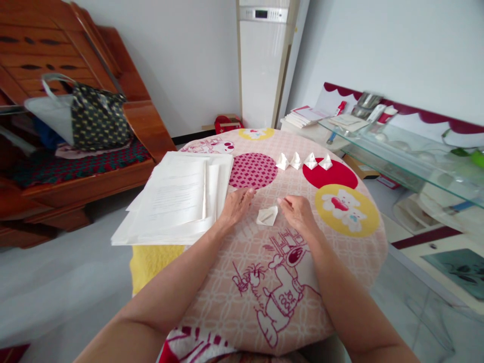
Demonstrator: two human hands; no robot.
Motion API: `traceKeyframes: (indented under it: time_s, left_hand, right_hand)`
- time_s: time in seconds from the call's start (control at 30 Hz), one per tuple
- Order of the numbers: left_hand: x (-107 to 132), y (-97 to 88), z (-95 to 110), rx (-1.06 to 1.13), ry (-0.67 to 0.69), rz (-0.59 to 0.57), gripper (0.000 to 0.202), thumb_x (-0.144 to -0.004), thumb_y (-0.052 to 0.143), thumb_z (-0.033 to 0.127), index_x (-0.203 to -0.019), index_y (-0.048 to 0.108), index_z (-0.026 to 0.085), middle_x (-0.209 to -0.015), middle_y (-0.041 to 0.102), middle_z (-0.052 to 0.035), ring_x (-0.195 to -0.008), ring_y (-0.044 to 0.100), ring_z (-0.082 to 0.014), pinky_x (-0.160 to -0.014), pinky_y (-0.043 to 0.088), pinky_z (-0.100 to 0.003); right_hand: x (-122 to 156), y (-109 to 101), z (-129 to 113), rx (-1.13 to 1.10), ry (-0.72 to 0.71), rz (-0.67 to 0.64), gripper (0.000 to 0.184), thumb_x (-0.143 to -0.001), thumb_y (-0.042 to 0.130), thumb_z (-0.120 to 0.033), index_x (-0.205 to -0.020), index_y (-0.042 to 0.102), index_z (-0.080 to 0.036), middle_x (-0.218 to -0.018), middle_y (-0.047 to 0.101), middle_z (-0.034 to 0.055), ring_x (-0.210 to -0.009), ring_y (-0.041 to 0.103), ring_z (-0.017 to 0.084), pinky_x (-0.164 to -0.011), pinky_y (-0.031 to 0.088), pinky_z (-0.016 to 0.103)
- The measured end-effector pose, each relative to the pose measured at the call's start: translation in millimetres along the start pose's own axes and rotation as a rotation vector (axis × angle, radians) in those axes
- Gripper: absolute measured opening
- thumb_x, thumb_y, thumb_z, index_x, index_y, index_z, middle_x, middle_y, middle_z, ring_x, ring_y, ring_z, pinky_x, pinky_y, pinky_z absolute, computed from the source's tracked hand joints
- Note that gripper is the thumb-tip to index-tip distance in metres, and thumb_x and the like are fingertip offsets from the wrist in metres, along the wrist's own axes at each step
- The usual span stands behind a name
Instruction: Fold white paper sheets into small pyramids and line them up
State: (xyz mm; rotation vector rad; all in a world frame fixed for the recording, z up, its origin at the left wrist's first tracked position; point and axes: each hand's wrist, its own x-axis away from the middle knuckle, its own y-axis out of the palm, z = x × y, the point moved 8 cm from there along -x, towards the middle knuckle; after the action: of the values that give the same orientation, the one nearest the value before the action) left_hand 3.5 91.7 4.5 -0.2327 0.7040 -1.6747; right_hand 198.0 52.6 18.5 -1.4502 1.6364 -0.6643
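A small folded white paper (267, 216) lies on the patterned tablecloth between my two hands, with a slit-like fold across its middle. To its left, my left hand (237, 205) rests on the cloth, fingers stretched out and apart from the paper. My right hand (297, 210) is at the paper's right corner with its fingers curled in; I see nothing in it, and whether the fingertips touch the corner is unclear. Farther back, several folded white paper pieces (296, 161) stand in a row.
A stack of white printed sheets (172, 194) overhangs the table's left edge. The round table wears a pink cloth (340, 262). A glass-topped stand (412, 156) holding various items is at the right. At the left is a wooden bench (136, 121) with bags.
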Motion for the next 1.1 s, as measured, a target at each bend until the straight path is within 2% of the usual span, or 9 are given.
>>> traceKeyframes:
  time_s: [0.07,0.13,0.23,0.33,0.5,0.67,0.73,0.9,1.1]
  left_hand:
    - [-0.7,2.5,-8.5,0.066,-0.059,-0.017,0.053,-0.104,0.032,0.049,-0.101,0.074,0.015,-0.092,0.075,-0.0145,-0.072,0.069,-0.0203,-0.062,0.055,-0.03]
    - [-1.1,5.6,-13.0,0.118,-0.095,-0.034,0.052,-0.103,0.033,0.049,-0.103,0.074,0.016,-0.094,0.075,-0.0152,-0.072,0.07,-0.0203,-0.061,0.055,-0.03]
    - [-2.2,8.2,-16.0,0.141,-0.122,-0.048,0.049,-0.101,0.037,0.048,-0.101,0.074,0.016,-0.094,0.075,-0.0152,-0.07,0.07,-0.0198,-0.06,0.055,-0.029]
    - [-3.2,8.6,-18.0,0.116,-0.139,-0.053,0.046,-0.099,0.039,0.047,-0.097,0.073,0.016,-0.091,0.074,-0.0139,-0.07,0.07,-0.0197,-0.059,0.055,-0.028]
    - [-4.3,9.0,-17.8,0.064,-0.122,-0.06,0.044,-0.096,0.042,0.048,-0.09,0.072,0.016,-0.083,0.072,-0.0107,-0.07,0.068,-0.0188,-0.058,0.052,-0.025]
    - [-5.0,10.7,-17.5,0.037,-0.104,-0.077,0.043,-0.095,0.041,0.047,-0.086,0.07,0.017,-0.078,0.071,-0.0074,-0.068,0.066,-0.0177,-0.057,0.049,-0.025]
    - [-4.8,10.5,-16.5,0.02,-0.096,-0.078,0.042,-0.094,0.042,0.046,-0.084,0.07,0.017,-0.075,0.069,-0.0058,-0.068,0.065,-0.0174,-0.057,0.047,-0.025]
    - [-3.8,9.0,-12.2,-0.016,-0.077,-0.079,0.04,-0.093,0.043,0.047,-0.081,0.068,0.018,-0.067,0.066,-0.002,-0.065,0.062,-0.0175,-0.057,0.043,-0.025]
    - [-5.0,8.5,-7.5,-0.058,-0.066,-0.088,0.038,-0.092,0.044,0.042,-0.076,0.067,0.017,-0.065,0.065,-0.0016,-0.064,0.06,-0.0168,-0.059,0.04,-0.026]
  right_hand:
    - [-1.2,0.8,4.0,-0.108,-0.02,0.001,0.028,-0.092,0.054,-0.023,-0.068,0.067,-0.017,-0.061,0.065,0.0038,-0.057,0.056,0.015,-0.056,0.036,0.026]
    - [-1.6,2.0,5.0,-0.193,-0.059,-0.013,0.021,-0.086,0.054,-0.013,-0.084,0.075,-0.016,-0.069,0.071,0.0044,-0.063,0.063,0.016,-0.06,0.043,0.026]
    - [-0.8,2.9,0.4,-0.296,-0.154,-0.042,0.041,-0.079,0.051,-0.003,-0.106,0.078,-0.018,-0.093,0.079,0.0073,-0.08,0.072,0.019,-0.073,0.053,0.028]
    - [0.4,5.6,-5.8,-0.335,-0.22,-0.082,0.05,-0.075,0.051,0.002,-0.111,0.078,-0.02,-0.108,0.079,0.008,-0.091,0.074,0.019,-0.083,0.056,0.031]
    - [3.9,12.2,-15.9,-0.285,-0.25,-0.177,0.042,-0.078,0.057,0.0,-0.107,0.08,-0.018,-0.104,0.08,0.0092,-0.09,0.073,0.021,-0.08,0.054,0.03]
    - [9.7,15.2,-22.0,-0.313,-0.233,-0.294,0.032,-0.082,0.058,-0.005,-0.099,0.081,-0.019,-0.087,0.079,0.0031,-0.075,0.069,0.016,-0.069,0.049,0.025]
    - [10.3,15.1,-20.6,-0.307,-0.206,-0.311,0.03,-0.081,0.059,-0.007,-0.098,0.081,-0.018,-0.082,0.077,0.0022,-0.072,0.067,0.015,-0.067,0.048,0.024]
    - [9.6,14.4,-17.9,-0.339,-0.174,-0.32,0.037,-0.081,0.06,-0.01,-0.112,0.079,-0.018,-0.075,0.073,0.0016,-0.067,0.062,0.014,-0.064,0.045,0.024]
    - [10.1,14.8,-19.5,-0.35,-0.187,-0.334,0.031,-0.08,0.057,-0.009,-0.1,0.08,-0.016,-0.07,0.069,-0.0004,-0.064,0.058,0.012,-0.062,0.04,0.022]
